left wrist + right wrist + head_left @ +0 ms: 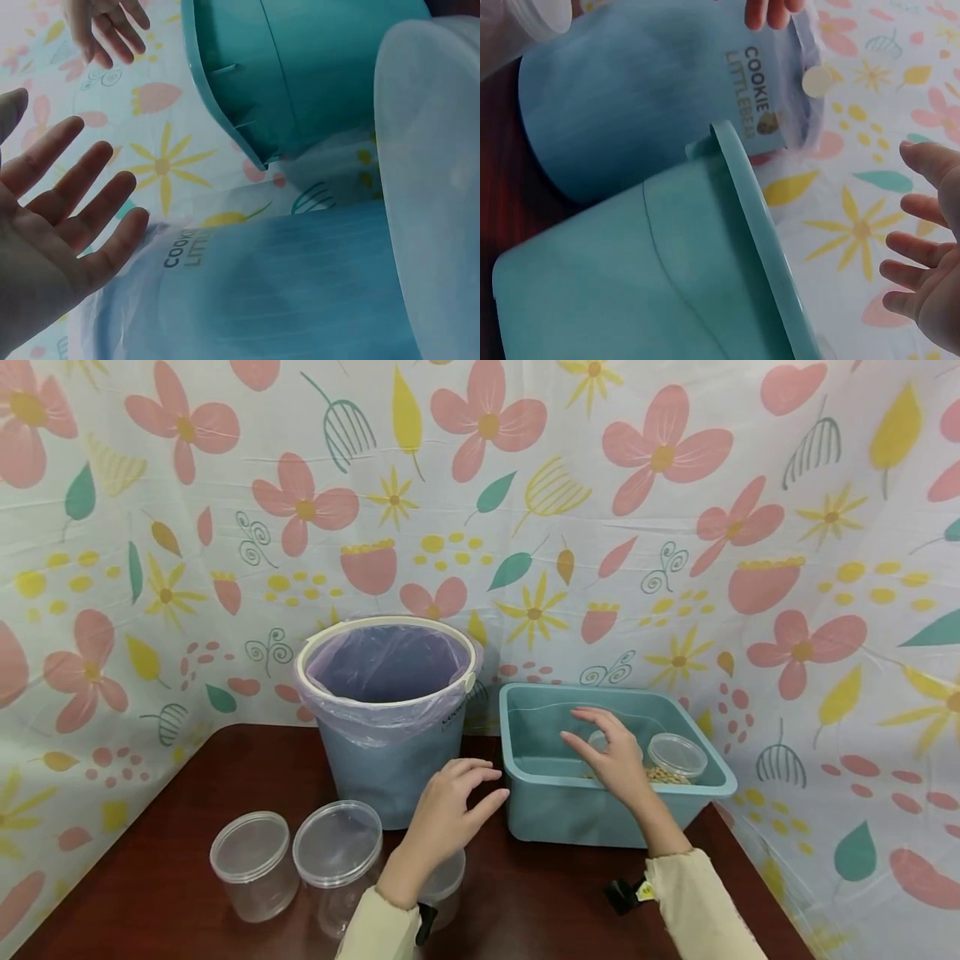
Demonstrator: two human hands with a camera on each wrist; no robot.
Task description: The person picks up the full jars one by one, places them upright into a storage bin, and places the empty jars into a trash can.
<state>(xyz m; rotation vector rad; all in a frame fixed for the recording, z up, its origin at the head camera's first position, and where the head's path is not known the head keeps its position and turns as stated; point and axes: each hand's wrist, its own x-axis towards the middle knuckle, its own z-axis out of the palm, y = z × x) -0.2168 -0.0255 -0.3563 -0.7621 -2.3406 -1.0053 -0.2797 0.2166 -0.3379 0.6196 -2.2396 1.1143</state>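
Note:
My left hand hovers in front of the blue bucket, fingers spread and holding nothing. Over the near side of the teal basin my right hand is raised with its fingers apart, gripping nothing. Inside the basin a clear round container sits at the right, beside small tan pieces that look like beans or nuts. Another clear round thing in there is partly hidden by the right hand. Both wrist views show the left palm and right palm bare.
Two clear lidded jars stand at the front left of the dark table. A third clear jar is partly behind the left wrist. A thin purple bag lines the bucket. Flowered cloth hangs behind.

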